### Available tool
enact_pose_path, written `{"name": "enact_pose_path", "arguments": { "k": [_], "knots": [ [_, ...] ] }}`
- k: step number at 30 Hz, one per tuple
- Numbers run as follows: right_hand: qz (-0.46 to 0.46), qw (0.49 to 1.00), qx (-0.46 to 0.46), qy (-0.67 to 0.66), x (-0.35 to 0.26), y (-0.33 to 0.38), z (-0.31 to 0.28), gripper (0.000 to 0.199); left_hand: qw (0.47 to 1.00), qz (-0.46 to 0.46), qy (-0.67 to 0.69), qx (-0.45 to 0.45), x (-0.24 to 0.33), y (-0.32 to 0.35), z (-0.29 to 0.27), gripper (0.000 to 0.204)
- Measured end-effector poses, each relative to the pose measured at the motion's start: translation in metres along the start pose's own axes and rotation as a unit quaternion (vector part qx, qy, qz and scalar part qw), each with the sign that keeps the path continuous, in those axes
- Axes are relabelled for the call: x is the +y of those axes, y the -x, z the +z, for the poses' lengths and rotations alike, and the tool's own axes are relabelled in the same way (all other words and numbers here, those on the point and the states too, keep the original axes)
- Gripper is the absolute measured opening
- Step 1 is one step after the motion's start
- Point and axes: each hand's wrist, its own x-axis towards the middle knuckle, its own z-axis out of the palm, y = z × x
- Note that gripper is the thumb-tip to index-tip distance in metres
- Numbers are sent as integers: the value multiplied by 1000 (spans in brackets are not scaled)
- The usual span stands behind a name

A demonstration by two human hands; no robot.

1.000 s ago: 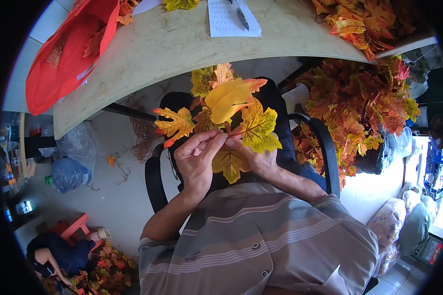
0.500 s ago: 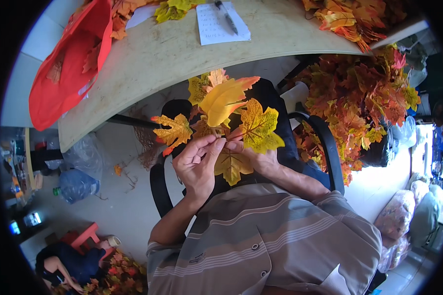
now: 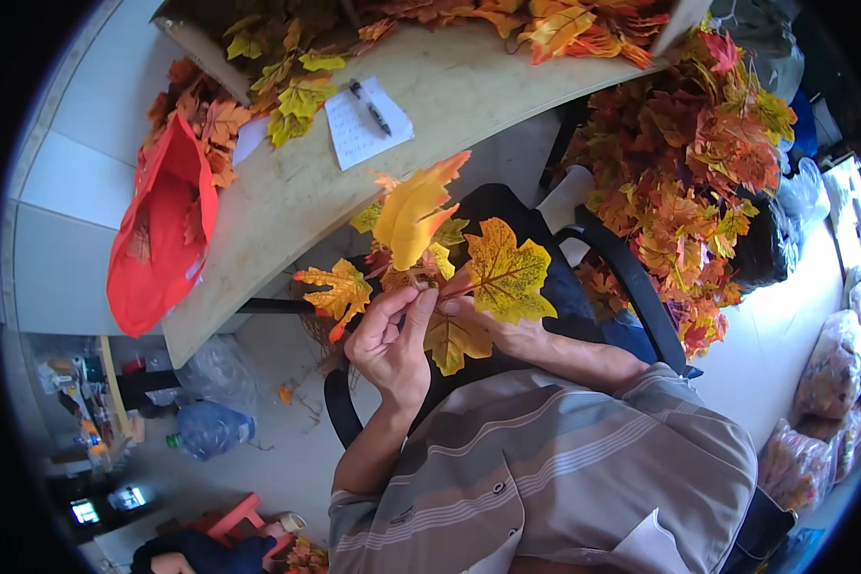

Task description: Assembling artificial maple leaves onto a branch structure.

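Leaf sprig (image 3: pixel 430 258), mid-frame: thin fabric leaves on a wiry stem, likely light and floppy. Left hand (image 3: pixel 389 344) pinches the stems where they meet; right hand (image 3: pixel 507 330) seems closed there too, half hidden by leaves.

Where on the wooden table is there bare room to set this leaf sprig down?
Bare wood on the table lies between the notepad and the leaf pile; another patch between the notepad and the red bag. The far edge is crowded with leaves.

A sprig of artificial maple leaves (image 3: pixel 429 258) fans out yellow, orange and green. It stands upright just below the wooden table (image 3: pixel 287 191) edge.
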Motion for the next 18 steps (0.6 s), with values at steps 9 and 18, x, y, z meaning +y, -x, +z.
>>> {"name": "enact_pose_path", "arguments": {
  "k": [9,18],
  "knots": [
    [-60,998,28,14,-4,-2,-10,14,1000,-10,-11,7,-2,1,10,15],
    [-47,998,31,-3,7,-4,-8,18,999,-3,-34,8,-6,1,8,15]
  ]
}}
